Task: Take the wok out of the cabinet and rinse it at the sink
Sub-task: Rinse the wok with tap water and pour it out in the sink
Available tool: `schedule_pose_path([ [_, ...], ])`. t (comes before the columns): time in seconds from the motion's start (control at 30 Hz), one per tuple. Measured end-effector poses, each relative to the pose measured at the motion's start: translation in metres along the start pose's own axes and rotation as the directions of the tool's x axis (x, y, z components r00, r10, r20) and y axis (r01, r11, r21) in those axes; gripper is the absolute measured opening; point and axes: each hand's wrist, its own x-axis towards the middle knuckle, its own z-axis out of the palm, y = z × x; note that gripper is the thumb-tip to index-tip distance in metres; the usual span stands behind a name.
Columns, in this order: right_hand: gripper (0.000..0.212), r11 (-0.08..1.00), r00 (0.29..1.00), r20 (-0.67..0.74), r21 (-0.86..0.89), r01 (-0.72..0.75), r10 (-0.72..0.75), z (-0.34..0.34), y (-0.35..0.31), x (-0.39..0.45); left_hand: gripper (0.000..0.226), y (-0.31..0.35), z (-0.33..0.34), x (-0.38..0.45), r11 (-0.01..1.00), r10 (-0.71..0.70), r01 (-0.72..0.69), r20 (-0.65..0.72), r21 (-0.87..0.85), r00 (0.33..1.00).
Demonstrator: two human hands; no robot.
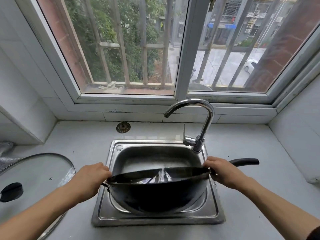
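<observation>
Gripping wok (155,196) rim | left hand (90,177), right hand (225,172) | over sink (155,220)

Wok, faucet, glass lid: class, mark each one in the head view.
wok (155,198), head view, on its dark outer wall.
faucet (208,118), head view, on the curved chrome neck.
glass lid (39,170), head view, on the clear pane.
</observation>
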Motion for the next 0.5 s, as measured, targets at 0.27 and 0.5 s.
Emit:
schedule_pose_path([
  [0.27, 0.031, 1.0, 1.0, -0.012, 0.03, -0.011, 0.011, 0.001, -0.001, 0.002, 0.051, -0.004, -0.005, 0.002, 1.0, -0.027, 0.027, -0.004, 0.006, 1.0],
  [0.5, 0.027, 0.999, 1.0, -0.004, 0.053, 0.003, -0.002, -0.005, -0.004, 0.002, 0.054, -0.017, -0.001, 0.003, 0.998, -0.017, 0.021, 0.069, -0.06, 0.997],
])
